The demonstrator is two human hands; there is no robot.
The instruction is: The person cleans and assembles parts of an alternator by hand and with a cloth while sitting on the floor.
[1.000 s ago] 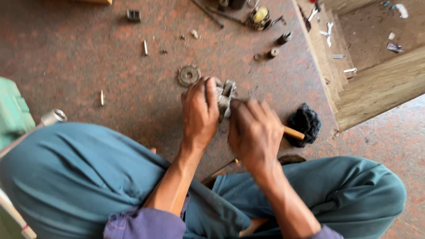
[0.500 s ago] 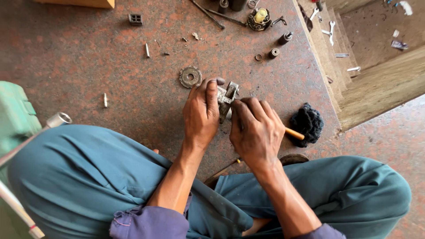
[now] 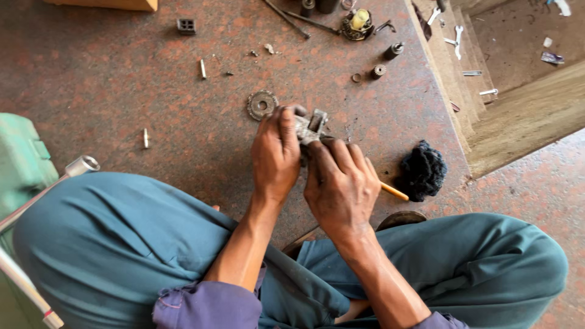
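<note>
Mostly hidden under both hands: the grey metal part point(image 3: 312, 127), only its top end showing between left hand point(image 3: 275, 157) and right hand point(image 3: 341, 183). Covered by the right hand except for an orange tip: a tool handle point(image 3: 395, 192). Cut off at the upper edge: dark tools point(image 3: 317, 6). Too small to identify: scattered bits point(image 3: 268, 49).

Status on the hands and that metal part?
Left hand gripping grey metal part. Right hand closed on orange-handled tool, working at the part. Toothed disc beside left hand, black rag right; neither obstructing.
</note>
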